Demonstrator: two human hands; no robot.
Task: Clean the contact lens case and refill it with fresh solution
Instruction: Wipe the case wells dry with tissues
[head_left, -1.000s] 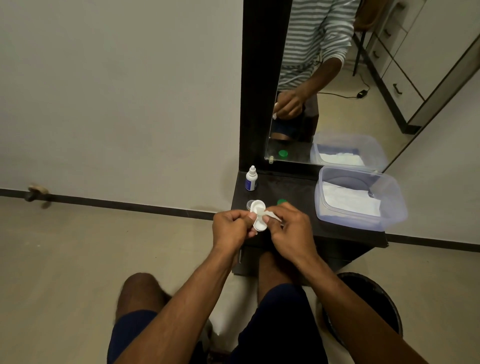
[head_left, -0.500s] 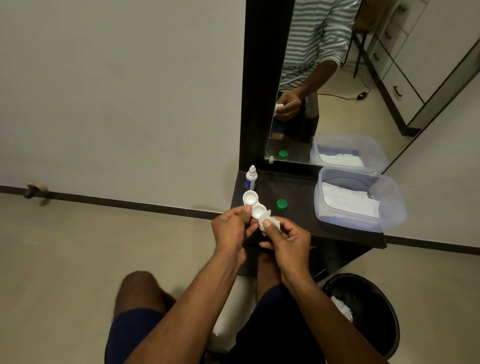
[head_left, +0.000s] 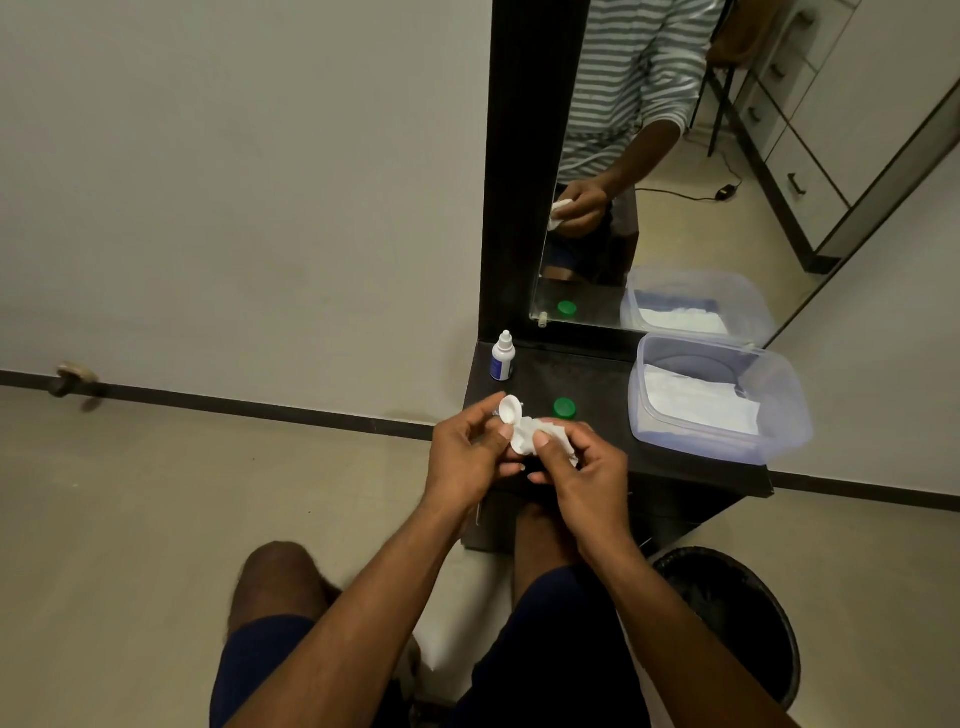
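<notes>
My left hand (head_left: 467, 457) pinches a white contact lens case (head_left: 511, 415), holding it above the front edge of the dark shelf (head_left: 597, 379). My right hand (head_left: 582, 467) presses a crumpled white tissue (head_left: 553, 434) against the case's nearer well. The farther well is uncovered and faces up. A green cap (head_left: 563, 409) lies on the shelf just behind the hands. A small white solution bottle (head_left: 503, 356) with a blue label stands upright at the shelf's back left corner.
A clear plastic tub (head_left: 779, 395) with white tissues sits on the right of the shelf. A mirror (head_left: 675, 156) rises behind it. A black waste bin (head_left: 743, 613) stands on the floor at my right knee.
Both hands with the case and tissue have stayed above the shelf's front edge. The right hand's fingers have shifted the tissue on the case's nearer well.
</notes>
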